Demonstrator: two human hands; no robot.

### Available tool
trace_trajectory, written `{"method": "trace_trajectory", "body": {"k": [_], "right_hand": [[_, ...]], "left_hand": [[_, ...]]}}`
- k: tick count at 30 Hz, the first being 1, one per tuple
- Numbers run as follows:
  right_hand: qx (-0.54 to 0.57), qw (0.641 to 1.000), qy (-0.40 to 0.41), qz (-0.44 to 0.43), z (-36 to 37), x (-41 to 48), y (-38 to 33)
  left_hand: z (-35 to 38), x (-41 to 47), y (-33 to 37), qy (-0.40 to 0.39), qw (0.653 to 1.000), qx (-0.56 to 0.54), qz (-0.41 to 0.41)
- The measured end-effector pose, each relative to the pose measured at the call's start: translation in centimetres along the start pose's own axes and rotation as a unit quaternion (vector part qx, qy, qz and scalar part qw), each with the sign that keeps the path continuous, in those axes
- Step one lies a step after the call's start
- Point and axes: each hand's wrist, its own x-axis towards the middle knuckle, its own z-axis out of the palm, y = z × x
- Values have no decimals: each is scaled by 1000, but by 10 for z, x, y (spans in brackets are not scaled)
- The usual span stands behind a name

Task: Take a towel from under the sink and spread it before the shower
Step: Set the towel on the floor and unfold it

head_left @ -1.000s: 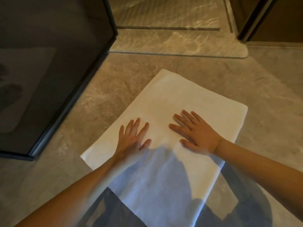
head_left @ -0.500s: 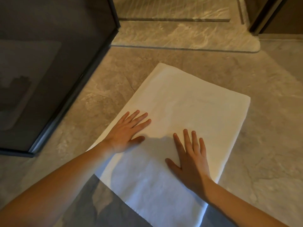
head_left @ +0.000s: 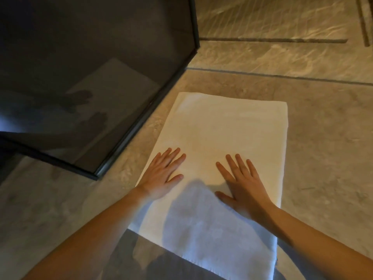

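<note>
- White rectangular terry-cloth towel (head_left: 222, 128): lies flat on the floor with its long axis running six to twelve o'clock, leaning slightly right. The nap is soft and faintly rumpled; the edges are straight and the far corners square. Its near end is in bluish shadow.
- Left hand (head_left: 163, 174): palm down by the towel's nine o'clock edge. The fingers are straight and close together, aimed at one o'clock, pressing flat and clasping nothing.
- Right hand (head_left: 244, 184): palm down toward the towel's four o'clock side, fingers straight and fanned, thumb splayed out. It lies flat and grasps nothing.
- Dark tinted glass shower panel with thin black metal frame (head_left: 90, 67): at ten o'clock from the towel. The glass is smooth and dimly mirrors the towel and hands. Its bottom rail is near the towel's left edge, not touching.
- Grey-beige veined matte stone floor (head_left: 323, 158): surrounds the towel.
- Pale finely grooved stone shower floor (head_left: 282, 21): at twelve o'clock, beyond a dark seam.
</note>
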Motion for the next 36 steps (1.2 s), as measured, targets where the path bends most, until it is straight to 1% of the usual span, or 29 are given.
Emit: {"method": "trace_trajectory", "body": {"k": [1,2,4,5,6,8,9,11,12,13,15,16,17,18,21,22,24,26,27,28,29,30,31,32,33,34,36], "right_hand": [[-2,1000,5,1,0,0,-1],[-6,1000,8,0,1,0,-1],[-12,1000,8,-4,1,0,-1],[-12,1000,8,-6,0,-1,-1],[-12,1000,9,-8,0,-1,-1],[-10,1000,11,-10,0,-3,-1],[-9,1000,12,-11,0,-4,-2],[-9,1000,11,-11,1,-4,-2],[-10,1000,9,-9,1,-4,-2],[-12,1000,5,-8,1,-4,-1],[-19,1000,3,-4,3,-4,0],[-22,1000,4,-4,4,-3,0],[-22,1000,4,-3,4,-3,1],[-20,1000,4,-4,6,-3,2],[-22,1000,1,-4,8,-3,3],[-19,1000,-1,-4,8,-3,2],[-20,1000,-11,-1,4,-4,1],[-10,1000,-21,2,-3,-4,-3],[42,999,-11,15,-9,-2,-7],[131,990,20,43,-16,3,-13],[242,965,56,80,-26,11,-21],[344,928,88,109,-36,22,-30],[418,894,100,130,-46,37,-38],[465,869,89,144,-56,54,-46],[482,860,68,154,-65,70,-53],[468,867,51,160,-71,85,-57],[412,893,61,168,-78,106,-60]], "left_hand": [[-1,-3,-3,10,999,-26,-32],[0,-8,-5,29,995,-55,-81],[5,-20,-8,85,970,-115,-198],[7,-26,-6,113,954,-136,-244],[8,-28,-3,140,940,-150,-272],[4,-24,1,175,923,-185,-289],[-1,-19,0,188,909,-220,-298],[-13,-11,-4,209,861,-321,-335],[-19,-8,-7,208,835,-366,-353],[-25,-7,-11,198,817,-395,-370],[-30,-8,-17,177,803,-417,-387],[-33,-10,-17,173,804,-417,-387],[-35,-13,-17,172,813,-405,-381],[-37,-16,-17,172,832,-384,-362],[-43,-25,-11,152,912,-277,-263],[-46,-26,-6,145,929,-249,-231],[-47,-26,6,142,947,-216,-191],[-49,-24,22,150,952,-209,-164],[-49,-23,32,151,954,-213,-150],[-49,-22,41,153,954,-220,-132],[-49,-20,50,152,954,-230,-117],[-50,-18,59,154,952,-243,-107],[-49,-16,67,160,947,-258,-102],[-49,-13,75,168,943,-269,-100],[-50,-10,84,172,941,-276,-98],[-49,-7,91,174,939,-281,-93],[-46,-2,103,173,939,-288,-77]]}}
